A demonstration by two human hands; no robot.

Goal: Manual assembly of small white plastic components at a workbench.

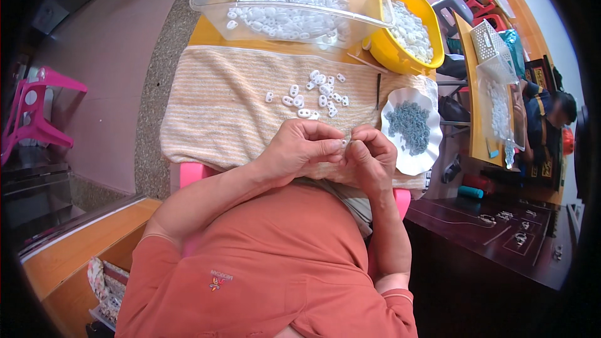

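My left hand (299,148) and my right hand (374,155) meet over the near edge of a striped towel. The left thumb and forefinger pinch a small white plastic piece (344,142), mostly covered by the fingertips. My right thumb and fingers close against its other side; what they grip there is hidden. Just beyond the hands lies a loose group of small white oval pieces with two holes (304,113). To the right, a white scalloped dish (410,166) holds a heap of small grey-blue translucent parts (410,126).
A clear plastic bin (210,0) of white pieces stands at the back, beside a yellow basin (386,40) of similar ones. A thin dark stick (378,91) lies on the towel (213,97). At far right a person (551,112) sits by another table (479,144). A pink stool (44,112) stands left.
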